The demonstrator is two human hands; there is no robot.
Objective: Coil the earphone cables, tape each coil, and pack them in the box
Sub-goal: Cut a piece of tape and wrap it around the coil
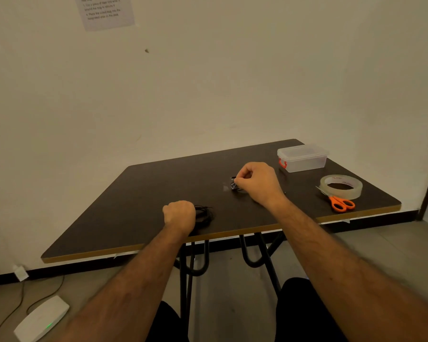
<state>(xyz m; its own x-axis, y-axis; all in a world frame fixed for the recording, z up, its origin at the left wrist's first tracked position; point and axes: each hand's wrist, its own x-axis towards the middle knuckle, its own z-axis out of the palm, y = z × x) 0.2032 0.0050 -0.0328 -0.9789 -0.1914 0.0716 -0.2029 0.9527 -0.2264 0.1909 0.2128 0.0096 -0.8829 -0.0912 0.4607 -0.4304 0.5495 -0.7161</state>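
Two earphone bundles in hand, clear lidded plastic box (303, 157) shut at the bench's far corner.

Nearest, left hand (179, 214) fisted on loose black cable coil (204, 214), liable to spring apart if released untaped; beyond, right hand (256, 182) pinching small dark earphone bundle (233, 185); could slip.

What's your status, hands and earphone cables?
Left hand fisted beside loose cable bundle. Right hand pinching taped coil. Box lidded. Nothing in the way.
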